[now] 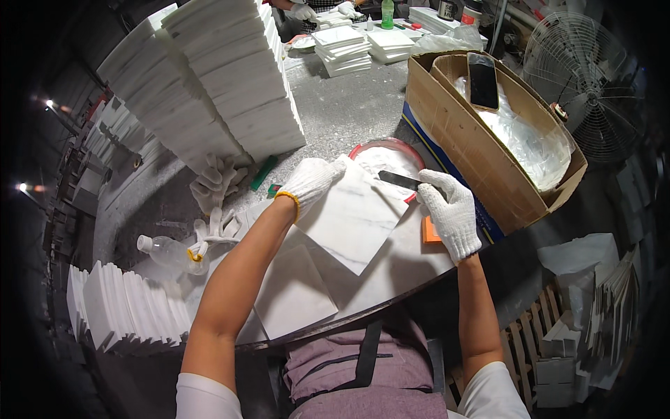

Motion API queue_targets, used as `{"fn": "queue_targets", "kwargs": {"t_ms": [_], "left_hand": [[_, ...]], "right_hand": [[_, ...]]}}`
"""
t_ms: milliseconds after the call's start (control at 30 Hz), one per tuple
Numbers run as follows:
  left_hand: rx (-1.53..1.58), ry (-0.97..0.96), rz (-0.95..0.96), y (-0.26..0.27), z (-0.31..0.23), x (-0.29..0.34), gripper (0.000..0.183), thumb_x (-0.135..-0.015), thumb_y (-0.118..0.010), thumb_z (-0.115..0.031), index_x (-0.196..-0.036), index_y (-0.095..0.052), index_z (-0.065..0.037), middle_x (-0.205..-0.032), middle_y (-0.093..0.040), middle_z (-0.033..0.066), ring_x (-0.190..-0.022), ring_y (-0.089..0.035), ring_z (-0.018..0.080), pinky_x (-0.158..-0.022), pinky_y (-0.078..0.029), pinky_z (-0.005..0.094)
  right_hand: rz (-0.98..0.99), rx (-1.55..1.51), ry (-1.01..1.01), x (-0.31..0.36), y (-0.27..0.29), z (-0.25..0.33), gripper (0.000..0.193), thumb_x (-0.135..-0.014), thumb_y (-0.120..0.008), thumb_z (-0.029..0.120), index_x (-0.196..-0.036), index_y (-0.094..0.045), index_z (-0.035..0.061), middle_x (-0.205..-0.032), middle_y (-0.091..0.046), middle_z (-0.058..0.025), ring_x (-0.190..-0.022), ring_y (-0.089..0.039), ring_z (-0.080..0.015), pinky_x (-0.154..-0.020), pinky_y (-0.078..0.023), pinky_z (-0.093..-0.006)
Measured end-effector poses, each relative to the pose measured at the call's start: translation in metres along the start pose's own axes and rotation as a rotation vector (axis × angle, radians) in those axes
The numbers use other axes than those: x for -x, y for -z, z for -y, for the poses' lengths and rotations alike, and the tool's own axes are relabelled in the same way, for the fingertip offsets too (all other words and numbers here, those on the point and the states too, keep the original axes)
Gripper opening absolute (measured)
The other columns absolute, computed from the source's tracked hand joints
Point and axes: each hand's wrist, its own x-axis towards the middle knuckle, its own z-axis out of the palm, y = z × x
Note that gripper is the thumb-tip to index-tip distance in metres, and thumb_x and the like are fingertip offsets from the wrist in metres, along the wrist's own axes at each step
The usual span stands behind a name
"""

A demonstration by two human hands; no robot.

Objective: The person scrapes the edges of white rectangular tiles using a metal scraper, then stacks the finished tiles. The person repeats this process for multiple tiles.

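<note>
My left hand point(317, 183), in a white knitted glove, grips the far left edge of a white marble tile point(352, 227) with grey veins. The tile is tilted, its near corner toward me. My gloved right hand point(452, 213) pinches a flat black blade-like tool point(398, 180) between thumb and fingers. Its tip lies over a red-rimmed bowl point(419, 155) of white paste or powder, just beyond the tile. Whether the tool touches the tile's edge or the paste I cannot tell. Another white tile point(293, 293) rests flat on the table below my left forearm.
Tall tile stacks point(230, 77) stand far left; a row of upright tiles point(132, 307) is near left. Spare gloves point(216, 183) and a clear bottle point(164, 250) lie left. A cardboard box point(447, 105) bearing a phone point(482, 82) stands right, near an orange block point(430, 230) and a fan point(590, 87). Another person's gloved hand point(301, 12) is beyond.
</note>
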Motion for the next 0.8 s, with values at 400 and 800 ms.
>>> {"fn": "queue_targets", "kwargs": {"t_ms": [400,800], "left_hand": [[0.036,0.090,0.002,0.001,-0.008,-0.003,0.056,-0.091,-0.054,-0.046,-0.080,-0.061,0.008,-0.066,-0.053,0.0143,-0.066,-0.043,0.0217,-0.064,-0.039,0.0387],[-0.651,-0.425,-0.560,0.025,-0.104,-0.015,0.017,-0.079,-0.060,-0.009,-0.085,-0.076,-0.009,-0.081,-0.074,0.0167,-0.078,-0.074,0.0307,-0.062,-0.056,0.0496]], "right_hand": [[-0.086,-0.038,-0.019,0.005,0.004,0.001,0.027,-0.093,-0.064,0.006,-0.118,-0.065,-0.0049,-0.093,-0.072,-0.0098,-0.072,-0.065,-0.0110,-0.065,-0.052,-0.0239],[0.005,-0.731,-0.192,0.038,0.032,-0.033,0.056,-0.102,-0.056,0.016,-0.151,-0.033,0.0053,-0.088,-0.050,0.0038,-0.067,-0.047,-0.0013,-0.051,-0.042,-0.0125]]}}
